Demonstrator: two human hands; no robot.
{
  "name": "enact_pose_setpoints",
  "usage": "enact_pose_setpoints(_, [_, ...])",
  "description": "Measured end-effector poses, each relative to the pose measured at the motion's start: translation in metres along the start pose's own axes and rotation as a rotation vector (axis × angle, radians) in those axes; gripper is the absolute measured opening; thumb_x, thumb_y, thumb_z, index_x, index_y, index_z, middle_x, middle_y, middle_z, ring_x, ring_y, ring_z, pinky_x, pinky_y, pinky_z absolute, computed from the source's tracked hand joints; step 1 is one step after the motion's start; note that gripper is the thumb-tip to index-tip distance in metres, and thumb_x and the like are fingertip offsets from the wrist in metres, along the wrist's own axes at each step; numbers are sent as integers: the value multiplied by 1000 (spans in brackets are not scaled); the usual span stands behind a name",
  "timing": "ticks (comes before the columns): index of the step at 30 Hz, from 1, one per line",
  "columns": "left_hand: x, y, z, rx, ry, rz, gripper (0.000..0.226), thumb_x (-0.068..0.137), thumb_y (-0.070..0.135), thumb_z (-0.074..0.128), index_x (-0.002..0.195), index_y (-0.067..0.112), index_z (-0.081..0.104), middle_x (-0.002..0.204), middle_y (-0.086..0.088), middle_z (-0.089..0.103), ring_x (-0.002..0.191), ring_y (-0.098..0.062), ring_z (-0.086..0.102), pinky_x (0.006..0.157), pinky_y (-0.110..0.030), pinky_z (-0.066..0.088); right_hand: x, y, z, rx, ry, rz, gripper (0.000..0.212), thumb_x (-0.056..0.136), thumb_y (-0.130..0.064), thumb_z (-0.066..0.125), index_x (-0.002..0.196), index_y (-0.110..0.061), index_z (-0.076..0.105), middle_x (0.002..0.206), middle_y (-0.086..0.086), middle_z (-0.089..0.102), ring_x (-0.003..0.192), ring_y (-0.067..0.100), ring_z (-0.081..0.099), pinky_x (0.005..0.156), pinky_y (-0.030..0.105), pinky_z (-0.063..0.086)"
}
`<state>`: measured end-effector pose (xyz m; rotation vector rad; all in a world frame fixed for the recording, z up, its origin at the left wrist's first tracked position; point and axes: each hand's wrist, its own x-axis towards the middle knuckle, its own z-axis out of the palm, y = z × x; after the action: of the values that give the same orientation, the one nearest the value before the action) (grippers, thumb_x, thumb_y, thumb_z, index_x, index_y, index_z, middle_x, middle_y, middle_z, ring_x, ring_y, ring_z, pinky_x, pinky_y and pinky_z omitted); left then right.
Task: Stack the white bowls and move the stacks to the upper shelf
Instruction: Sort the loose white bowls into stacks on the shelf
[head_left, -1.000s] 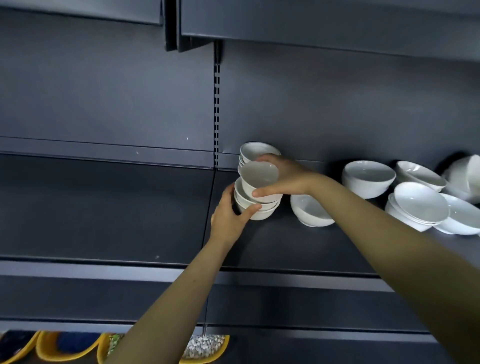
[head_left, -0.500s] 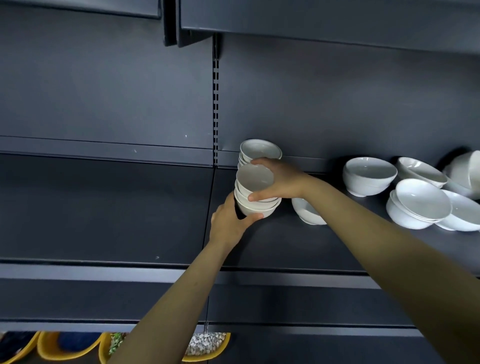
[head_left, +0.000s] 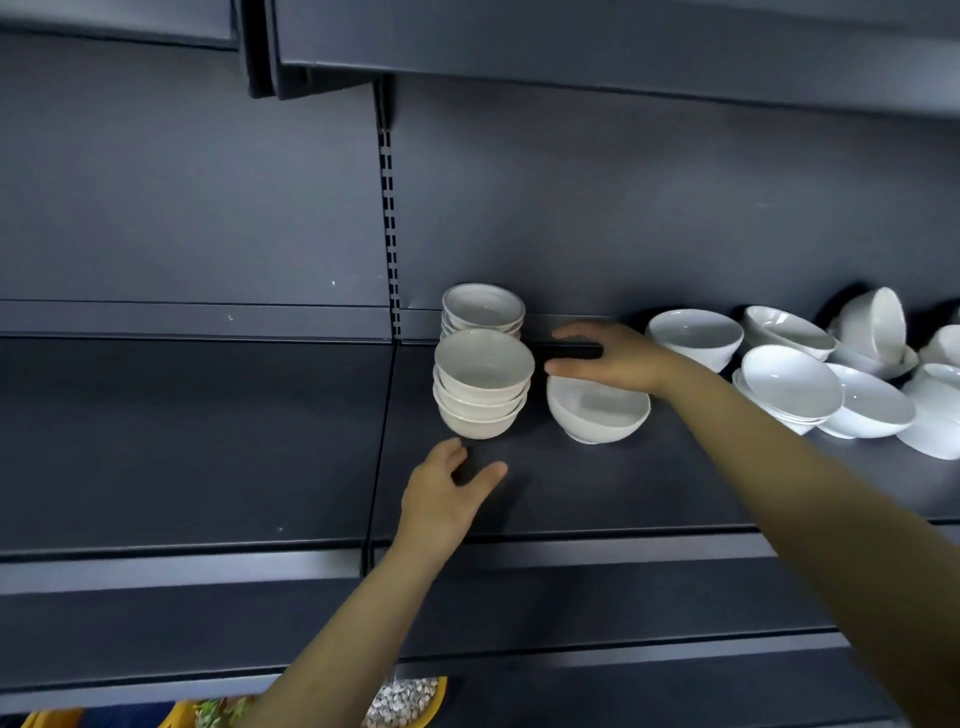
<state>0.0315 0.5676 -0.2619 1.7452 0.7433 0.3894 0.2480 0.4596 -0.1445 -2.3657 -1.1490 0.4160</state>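
Both hands off front stack (head_left: 480, 384), shelf (head_left: 208, 441) left bare

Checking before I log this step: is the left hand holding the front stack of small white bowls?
No, the left hand is open above the shelf, apart from the front stack of small white bowls.

A shop is suggested by dark metal gondola shelving (head_left: 571, 493) with a slotted upright (head_left: 387, 208) set in its back panel. Many identical white bowls (head_left: 789, 387) are laid out on the far right, and yellow trays (head_left: 415, 701) of goods are seen below.
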Motion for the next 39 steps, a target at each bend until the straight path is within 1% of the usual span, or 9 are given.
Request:
enact_pose_setpoints(3, [-16, 6, 20, 56, -136, 69, 75, 82, 46, 71, 146, 22, 38, 143, 6, 50, 130, -8, 46, 106, -22, 35, -12, 33, -21, -5, 94, 89, 63, 81, -53, 71, 136, -28, 52, 144, -6, 49, 131, 12, 45, 104, 24, 34])
enact_pose_setpoints(7, [0, 29, 59, 128, -274, 127, 104, 80, 49, 73, 156, 21, 7, 160, 5, 23, 146, -13, 24, 117, -31, 25, -19, 67, -50, -15, 212, 206, 68, 86, -46, 69, 144, -22, 44, 148, 0, 44, 136, 20, 40, 104, 25, 28])
enact_pose_setpoints(10, [26, 41, 86, 128, -172, 126, 117, 77, 44, 78, 156, 18, -4, 162, 3, 15, 147, -18, 21, 118, -34, 23, -15, 91, -69, -100, 258, 241, 74, 83, -49, 71, 145, -23, 41, 148, 2, 45, 137, 23, 39, 111, 31, 29])
enact_pose_setpoints(14, [54, 50, 114, 118, -36, 134, 110, 76, 34, 81, 155, 22, 6, 153, 4, 36, 142, -20, 33, 117, -40, 25, 3, 119, -86, -147, 201, 243, 88, 77, -52, 76, 148, -20, 36, 151, 5, 40, 139, 26, 36, 114, 39, 29])
enact_pose_setpoints(18, [68, 55, 134, 252, 84, 103, 103, 76, 47, 76, 153, 28, 10, 143, 8, 47, 135, -15, 39, 109, -35, 17, 32, 140, -96, -271, 102, 240, 106, 70, -60, 77, 153, -22, 22, 158, 7, 29, 144, 33, 28, 115, 46, 27])
enact_pose_setpoints(26, [100, 66, 159, 318, 203, 53, 101, 75, 52, 74, 153, 33, 12, 145, 3, 46, 137, -19, 36, 110, -38, 16, 66, 174, -109, -416, -103, 252, 142, 32, -88, 61, 153, -36, 7, 163, 1, 16, 146, 38, 19, 115, 50, 24])
enact_pose_setpoints(31, [119, 71, 163, 399, 278, -4, 103, 73, 61, 71, 153, 36, 11, 142, -1, 50, 134, -24, 40, 110, -41, 21, 64, 179, -112, -326, 0, 218, 121, 35, -86, 63, 141, -36, 33, 149, 5, 39, 137, 37, 31, 109, 45, 33])
enact_pose_setpoints(34, [123, 72, 167, 437, 313, -32, 105, 72, 65, 70, 153, 37, 10, 141, -1, 51, 134, -24, 40, 110, -41, 23, 65, 170, -119, -280, 67, 151, 100, 54, -76, 74, 138, -35, 37, 143, 3, 42, 134, 34, 33, 103, 41, 34])
enact_pose_setpoints(39, [130, 73, 164, 413, 294, -22, 104, 70, 61, 73, 153, 36, 15, 143, -2, 50, 137, -25, 37, 113, -42, 22, 70, 131, -116, -183, 156, -12, 93, 55, -73, 75, 133, -36, 39, 138, -1, 42, 131, 28, 36, 103, 38, 33])
